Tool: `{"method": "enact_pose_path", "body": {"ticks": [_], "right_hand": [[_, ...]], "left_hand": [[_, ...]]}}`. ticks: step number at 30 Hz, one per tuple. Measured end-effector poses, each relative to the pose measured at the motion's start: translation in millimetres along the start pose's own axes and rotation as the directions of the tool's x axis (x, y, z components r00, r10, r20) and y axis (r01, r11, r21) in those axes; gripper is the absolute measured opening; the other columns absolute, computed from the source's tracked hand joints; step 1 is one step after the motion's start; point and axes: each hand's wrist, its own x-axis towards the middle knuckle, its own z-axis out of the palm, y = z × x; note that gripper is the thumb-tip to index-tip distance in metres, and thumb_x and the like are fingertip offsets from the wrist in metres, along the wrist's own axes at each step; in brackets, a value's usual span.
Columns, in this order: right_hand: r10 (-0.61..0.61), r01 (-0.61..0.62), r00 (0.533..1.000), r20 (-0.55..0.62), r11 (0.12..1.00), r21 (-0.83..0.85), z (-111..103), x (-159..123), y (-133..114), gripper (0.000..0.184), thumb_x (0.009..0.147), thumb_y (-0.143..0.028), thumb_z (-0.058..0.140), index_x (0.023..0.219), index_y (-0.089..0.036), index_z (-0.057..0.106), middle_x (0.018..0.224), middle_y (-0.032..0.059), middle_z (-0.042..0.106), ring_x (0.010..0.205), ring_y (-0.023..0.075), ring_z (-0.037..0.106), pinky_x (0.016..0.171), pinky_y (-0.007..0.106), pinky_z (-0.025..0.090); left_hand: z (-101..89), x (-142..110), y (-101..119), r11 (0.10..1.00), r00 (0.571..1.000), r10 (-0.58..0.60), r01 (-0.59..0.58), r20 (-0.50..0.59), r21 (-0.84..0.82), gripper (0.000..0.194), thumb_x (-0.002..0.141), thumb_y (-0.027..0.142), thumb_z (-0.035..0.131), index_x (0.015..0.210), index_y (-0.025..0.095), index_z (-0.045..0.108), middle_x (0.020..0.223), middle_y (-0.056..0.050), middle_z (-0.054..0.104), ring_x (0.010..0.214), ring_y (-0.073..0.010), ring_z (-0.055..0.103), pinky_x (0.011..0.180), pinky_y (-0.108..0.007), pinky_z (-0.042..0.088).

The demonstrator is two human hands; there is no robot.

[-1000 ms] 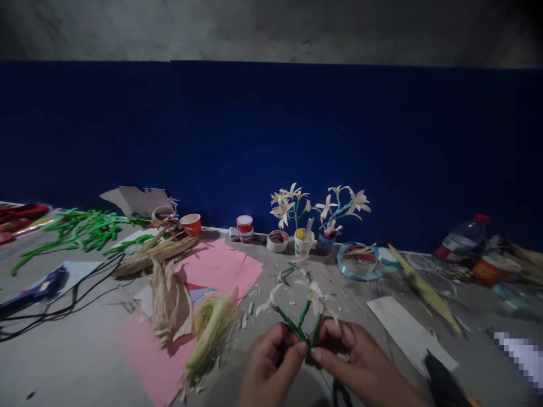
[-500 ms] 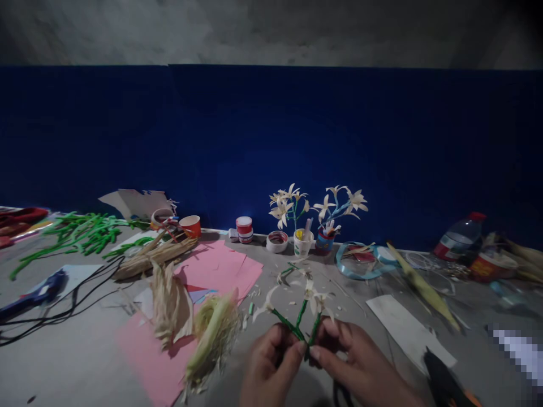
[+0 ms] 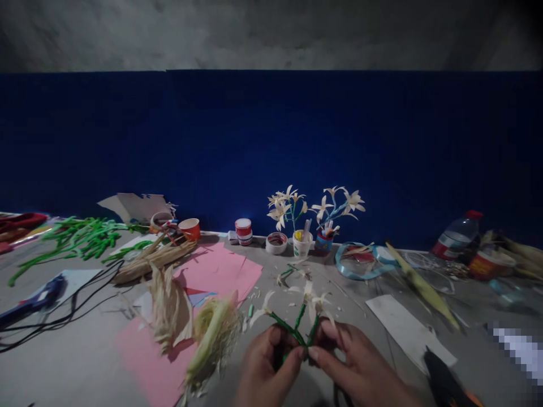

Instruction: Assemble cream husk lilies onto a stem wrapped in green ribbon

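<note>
Both hands hold one artificial flower spray (image 3: 300, 321), with green wrapped stems that fork upward into pale, husk-like petals. My left hand (image 3: 271, 362) pinches the stems near the fork from the left, thumb against forefinger. From the right, my right hand (image 3: 352, 359) closes on the same place, its thumb tip almost meeting the left one. Fingers hide the lower end of the stem. Just beyond the spray, a small green stem with pale petals (image 3: 292, 270) lies on the table.
Left are pink paper sheets (image 3: 220, 268), dried husks (image 3: 169, 311), a corn ear (image 3: 212, 333), green stems (image 3: 85, 237) and a glue gun (image 3: 36, 299). Finished flowers stand in a cup (image 3: 302, 244) at the back. Right lie a white card (image 3: 409, 328) and a black tool (image 3: 445, 376).
The thumbs and fingertips have shifted slightly at the fork of the stems. The spray stays held in both hands, and the view has tilted a little.
</note>
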Motion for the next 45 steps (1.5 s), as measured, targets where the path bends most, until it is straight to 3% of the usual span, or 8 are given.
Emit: {"method": "enact_pose_path", "body": {"ticks": [10,14,22,27,36,40,42,45], "right_hand": [[0.003,-0.002,1.0,0.004,0.993,-0.117,-2.6,1.9,-9.9,0.013,0.085,-0.022,0.051,0.072,-0.02,0.053,0.072,-0.0007,0.061,0.071,0.0162,0.059,0.065,0.023,0.04],[-0.008,0.003,0.999,-0.042,0.992,-0.127,-0.3,0.0,-7.8,0.01,0.084,-0.022,0.051,0.075,-0.02,0.055,0.074,-0.0003,0.062,0.072,0.0166,0.059,0.066,0.024,0.041],[0.008,-0.001,0.998,-0.06,0.993,0.12,3.3,-0.4,-4.8,0.008,0.083,-0.025,0.055,0.082,-0.02,0.061,0.075,0.0002,0.062,0.071,0.0166,0.058,0.066,0.025,0.046],[0.055,-0.029,0.995,-0.088,0.961,0.274,9.9,-2.8,1.5,0.012,0.081,-0.028,0.059,0.088,-0.018,0.063,0.08,0.0026,0.062,0.069,0.0171,0.059,0.064,0.027,0.051],[0.004,0.0,1.0,-0.006,0.865,0.502,10.1,-1.5,-5.0,0.021,0.083,-0.037,0.06,0.093,-0.019,0.065,0.078,0.002,0.06,0.07,0.0171,0.058,0.061,0.028,0.053],[0.082,-0.028,0.991,-0.109,0.905,0.424,14.3,-5.9,3.5,0.028,0.079,-0.04,0.065,0.098,-0.02,0.066,0.096,0.0081,0.067,0.086,0.0235,0.064,0.076,0.033,0.053],[0.103,-0.034,0.978,-0.183,0.939,0.343,15.4,-8.4,8.3,0.026,0.078,-0.04,0.066,0.097,-0.021,0.067,0.105,0.01,0.067,0.094,0.0256,0.063,0.084,0.034,0.051],[0.057,-0.018,0.975,-0.215,0.984,0.179,14.6,-10.1,12.1,0.015,0.08,-0.036,0.063,0.085,-0.023,0.068,0.092,0.0073,0.068,0.088,0.0248,0.064,0.081,0.033,0.051]], "left_hand": [[2.0,-1.2,5.4,1.0,0.998,-0.004,0.003,-0.055,-0.016,0.006,0.072,0.018,0.063,0.069,0.017,0.058,0.066,0.0,0.059,0.065,-0.0155,0.054,0.061,-0.023,0.043],[-2.1,1.2,6.4,0.999,0.999,-0.042,0.042,0.021,-0.012,0.006,0.072,0.018,0.065,0.069,0.017,0.059,0.067,0.0,0.06,0.066,-0.0159,0.055,0.062,-0.023,0.043],[4.2,0.9,3.5,0.901,0.987,-0.147,0.159,0.06,-0.403,0.026,0.069,0.039,0.074,0.071,0.016,0.061,0.071,-0.001,0.06,0.073,-0.0163,0.054,0.07,-0.025,0.043],[4.4,-0.1,3.3,0.884,0.978,-0.188,0.208,0.09,-0.419,0.029,0.068,0.038,0.076,0.067,0.017,0.057,0.062,0.004,0.051,0.061,-0.0113,0.046,0.06,-0.022,0.037],[0.0,-0.1,14.9,0.823,0.953,-0.225,0.298,0.205,-0.483,0.036,0.064,0.043,0.079,0.067,0.017,0.053,0.059,0.004,0.049,0.056,-0.0093,0.046,0.055,-0.02,0.034],[-2.4,0.5,10.4,0.826,0.941,-0.269,0.334,0.204,-0.453,0.039,0.064,0.045,0.079,0.068,0.017,0.051,0.054,0.009,0.038,0.044,-0.0041,0.021,0.042,-0.02,0.015],[-3.0,0.9,9.1,0.823,0.937,-0.277,0.345,0.212,-0.451,0.039,0.064,0.046,0.078,0.068,0.018,0.051,0.053,0.01,0.036,0.042,-0.004,0.018,0.041,-0.021,0.012],[-3.5,1.1,10.8,0.817,0.929,-0.299,0.368,0.219,-0.444,0.039,0.064,0.046,0.078,0.07,0.018,0.051,0.051,0.01,0.034,0.042,-0.0042,0.019,0.041,-0.021,0.011]]}}
